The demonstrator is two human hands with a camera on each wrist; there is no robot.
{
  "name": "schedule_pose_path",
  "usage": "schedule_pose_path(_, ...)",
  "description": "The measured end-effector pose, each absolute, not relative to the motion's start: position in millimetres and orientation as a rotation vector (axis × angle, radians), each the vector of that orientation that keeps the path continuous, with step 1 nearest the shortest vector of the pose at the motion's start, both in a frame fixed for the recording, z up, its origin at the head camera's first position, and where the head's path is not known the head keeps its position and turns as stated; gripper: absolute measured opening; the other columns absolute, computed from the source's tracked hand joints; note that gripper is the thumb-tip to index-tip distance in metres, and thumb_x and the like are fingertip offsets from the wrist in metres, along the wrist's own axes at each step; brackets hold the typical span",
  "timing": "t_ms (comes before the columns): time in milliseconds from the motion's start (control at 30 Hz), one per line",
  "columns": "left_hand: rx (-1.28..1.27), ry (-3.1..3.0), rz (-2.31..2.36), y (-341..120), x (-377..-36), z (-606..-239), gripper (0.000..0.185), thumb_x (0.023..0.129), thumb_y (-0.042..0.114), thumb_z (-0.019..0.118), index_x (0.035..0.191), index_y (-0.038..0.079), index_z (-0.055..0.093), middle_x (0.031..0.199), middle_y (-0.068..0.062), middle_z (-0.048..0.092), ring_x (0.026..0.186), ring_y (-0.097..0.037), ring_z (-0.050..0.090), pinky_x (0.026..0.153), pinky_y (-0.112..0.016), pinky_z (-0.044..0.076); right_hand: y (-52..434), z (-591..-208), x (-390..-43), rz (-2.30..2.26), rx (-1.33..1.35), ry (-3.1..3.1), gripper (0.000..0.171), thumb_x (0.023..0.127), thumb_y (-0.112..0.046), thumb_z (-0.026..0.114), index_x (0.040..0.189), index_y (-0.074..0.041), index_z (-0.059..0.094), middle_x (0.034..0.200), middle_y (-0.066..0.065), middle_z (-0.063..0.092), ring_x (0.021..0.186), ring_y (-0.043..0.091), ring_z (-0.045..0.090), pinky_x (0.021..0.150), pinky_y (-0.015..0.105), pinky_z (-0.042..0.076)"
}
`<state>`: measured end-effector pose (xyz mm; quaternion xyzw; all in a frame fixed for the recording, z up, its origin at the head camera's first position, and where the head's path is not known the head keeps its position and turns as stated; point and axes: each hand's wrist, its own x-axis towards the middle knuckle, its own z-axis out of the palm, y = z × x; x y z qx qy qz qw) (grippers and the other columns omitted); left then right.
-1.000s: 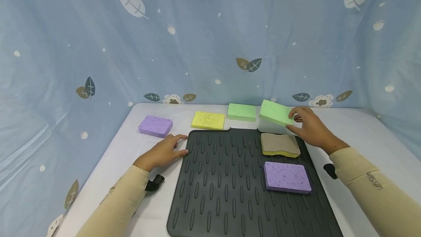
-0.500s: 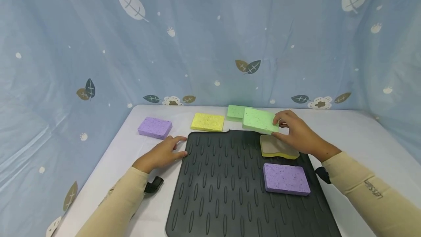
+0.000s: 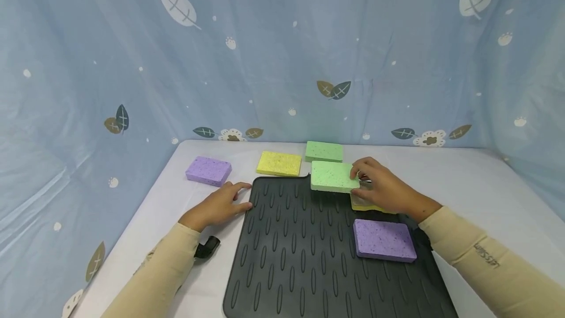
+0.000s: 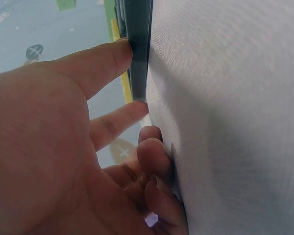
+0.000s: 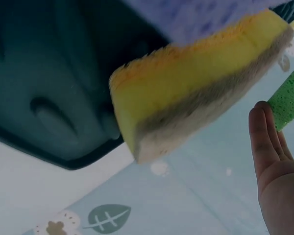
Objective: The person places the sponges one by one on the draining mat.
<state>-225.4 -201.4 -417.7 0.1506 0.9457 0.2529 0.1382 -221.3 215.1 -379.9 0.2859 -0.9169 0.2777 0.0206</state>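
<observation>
— Blue leaf-print curtain all round, white table, black ridged drying mat in the middle. What have you got in your hands?

— Your right hand pinches the green sponge by its right end, thumb below and fingers on top. It sits low over the mat's far edge, left of the yellow scouring sponge, which your hand mostly covers. Whether it already touches the mat I cannot tell.

— And your left?

— Your left hand lies flat and relaxed on the table, fingertips against the mat's left edge, gripping nothing. Keep it there, I'd say; it steadies the mat.

— How do you set it down well?

— Lower it level, long side along the far edge, just beside the scouring sponge without riding onto it. Let go only once it lies flat.

— Anything else close by?

— A purple sponge lies on the mat near your right wrist. Beyond the far edge, on the table: a purple one, a yellow one, another green one.
</observation>
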Motion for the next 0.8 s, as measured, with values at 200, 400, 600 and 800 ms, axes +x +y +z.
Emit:
schedule_pose_path(200,0.439,2.728,0.730,-202.0,-225.8,-417.2,0.060,0.095,0.038,0.068,0.147,0.015,0.048,0.096,-0.009,0.046,0.077,-0.019,0.044,0.067,-0.033,0.036,205.8,-379.8,-219.2,0.822,0.937,-2.861,0.030,0.084,-0.006,0.080,0.104,-0.010,0.058,0.120,0.009,0.052,0.105,0.025,0.062,0.088,0.042,0.054)
schedule_pose_path(400,0.436,2.734,0.739,-201.0,-224.9,-415.6,0.059,0.095,0.037,0.068,0.147,0.015,0.049,0.095,-0.009,0.046,0.077,-0.019,0.043,0.067,-0.033,0.036,201.2,-380.9,-218.4,0.798,0.963,-2.884,0.030,0.086,-0.006,0.078,0.106,-0.011,0.057,0.121,0.009,0.052,0.094,0.020,0.059,0.077,0.033,0.052)
schedule_pose_path(600,0.428,2.729,0.730,-201.3,-224.0,-415.5,0.059,0.096,0.037,0.068,0.147,0.015,0.048,0.094,-0.009,0.046,0.076,-0.019,0.042,0.066,-0.033,0.035,200.3,-384.3,-220.0,0.784,0.972,-2.927,0.028,0.087,-0.008,0.078,0.107,-0.012,0.058,0.119,0.009,0.050,0.074,0.013,0.049,0.063,0.024,0.044)
schedule_pose_path(800,0.434,2.735,0.734,-201.8,-224.5,-417.3,0.059,0.095,0.037,0.068,0.147,0.015,0.049,0.095,-0.009,0.046,0.077,-0.019,0.043,0.067,-0.033,0.035,199.9,-387.4,-220.4,0.724,0.955,-2.954,0.028,0.088,-0.012,0.078,0.109,-0.014,0.059,0.124,0.008,0.051,0.076,0.013,0.050,0.066,0.024,0.045)
